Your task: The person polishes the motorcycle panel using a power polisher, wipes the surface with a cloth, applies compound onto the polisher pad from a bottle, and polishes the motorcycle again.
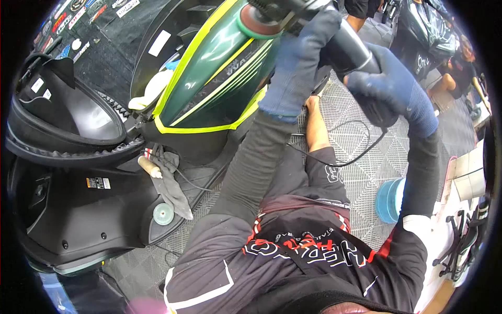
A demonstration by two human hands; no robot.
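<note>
My left hand [303, 63], in a blue glove, is closed round the head end of a black power polisher [350, 49]. My right hand [389, 81], gloved too, grips the rear of its body, where a black cable [361, 157] hangs down. The polisher's round pad [260, 22], maroon with a green rim, rests at the upper edge of a glossy green panel [209, 78]. Yellow-green tape [183, 63] borders the panel. A white cloth [157, 89] lies beside the tape on the left.
A tan bottle [150, 166], a grey cloth [170, 180] and a round pad [163, 213] lie on the black footwell at lower left. A blue bucket [388, 201] stands on the tiled floor at right. Other people [460, 78] are at upper right.
</note>
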